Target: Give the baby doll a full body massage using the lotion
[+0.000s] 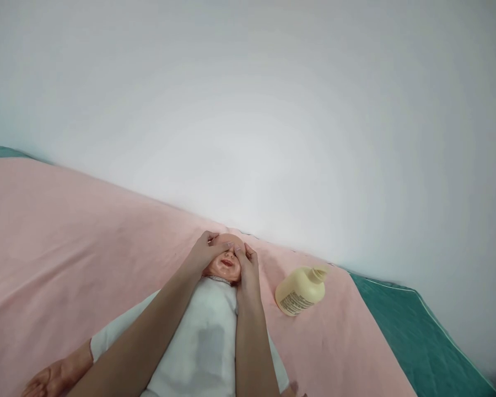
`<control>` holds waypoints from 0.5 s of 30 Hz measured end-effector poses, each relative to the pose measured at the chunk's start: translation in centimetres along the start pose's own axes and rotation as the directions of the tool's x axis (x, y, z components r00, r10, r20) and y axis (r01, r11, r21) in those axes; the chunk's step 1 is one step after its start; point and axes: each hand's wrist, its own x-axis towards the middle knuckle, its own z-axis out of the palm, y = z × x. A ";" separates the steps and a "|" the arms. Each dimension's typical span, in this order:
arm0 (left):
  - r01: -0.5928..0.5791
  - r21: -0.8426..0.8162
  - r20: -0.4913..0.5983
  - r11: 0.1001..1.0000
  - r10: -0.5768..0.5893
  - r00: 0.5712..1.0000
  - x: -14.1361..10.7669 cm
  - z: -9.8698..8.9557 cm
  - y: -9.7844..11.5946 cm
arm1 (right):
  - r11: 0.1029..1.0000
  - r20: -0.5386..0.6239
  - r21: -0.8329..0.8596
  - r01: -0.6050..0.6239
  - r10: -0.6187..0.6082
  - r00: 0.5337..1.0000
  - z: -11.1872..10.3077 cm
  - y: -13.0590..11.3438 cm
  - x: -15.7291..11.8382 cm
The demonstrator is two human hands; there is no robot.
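A baby doll [225, 269] in white clothing [194, 336] lies on its back, head toward the wall. My left hand [206, 251] cups one side of its head, fingers curled, with the thumb laid across the brow. On the other side my right hand [248, 260] holds the head too, its thumb pressed near the inner eye and nose. Both thumbs nearly meet and cover the doll's eyes. Its mouth and chin show below them. My forearms pass over the doll's body and partly hide it.
A pale yellow pump-style bottle [300, 291] with printed text stands to the right of the doll. Under everything is a pink cloth [86, 231], with a green cover [413, 325] showing at the right edge. A white wall [248, 110] rises behind.
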 end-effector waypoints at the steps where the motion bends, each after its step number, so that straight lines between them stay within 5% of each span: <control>1: -0.001 -0.010 0.004 1.000 0.001 1.000 0.0 0.1 0.0 | 1.000 -0.014 0.004 -0.023 0.023 1.000 0.1 -0.1 0.0; 15: 0.032 -0.214 0.011 0.976 -0.030 0.999 1.0 0.3 -0.7 | 0.983 -0.054 0.127 -0.129 0.137 0.989 0.5 -0.9 0.0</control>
